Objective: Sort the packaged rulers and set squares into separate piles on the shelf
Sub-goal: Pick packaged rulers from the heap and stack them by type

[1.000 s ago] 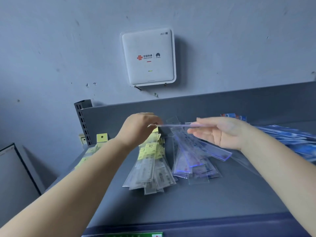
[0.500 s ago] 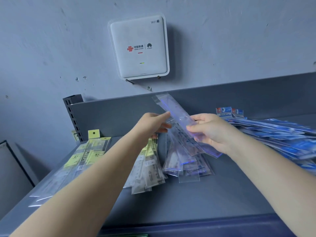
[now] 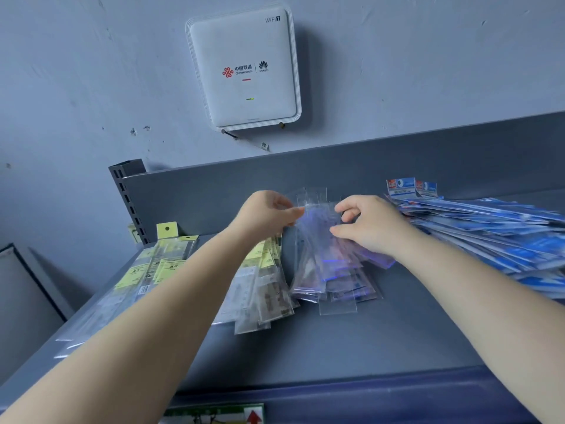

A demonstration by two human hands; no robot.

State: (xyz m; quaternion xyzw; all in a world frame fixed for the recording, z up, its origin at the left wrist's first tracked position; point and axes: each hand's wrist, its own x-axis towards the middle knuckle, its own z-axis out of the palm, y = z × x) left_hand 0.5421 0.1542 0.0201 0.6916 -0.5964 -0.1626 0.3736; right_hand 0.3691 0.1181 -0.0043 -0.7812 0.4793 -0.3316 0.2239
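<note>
On the grey shelf (image 3: 351, 338) lie several piles of packaged rulers. A pile of clear, blue-tinted ruler packs (image 3: 333, 270) sits in the middle. My left hand (image 3: 266, 214) pinches the top left edge of this pile's upper pack. My right hand (image 3: 367, 223) rests on the pile's right side with thumb and fingers curled around the packs. Left of it lies a pile of yellow-labelled packs (image 3: 266, 289). A second yellow-labelled pile (image 3: 146, 276) lies at the far left. A wide spread of blue-printed packs (image 3: 495, 234) covers the right.
The shelf's grey back panel (image 3: 397, 166) rises behind the piles, with a slotted upright post (image 3: 128, 197) at its left end. A white WiFi box (image 3: 244, 68) hangs on the wall above. The shelf's dark blue front edge (image 3: 367, 393) runs across the bottom.
The clear ruler pack that my hands held up in the air has come down onto the middle pile. Both hands have lowered onto that pile.
</note>
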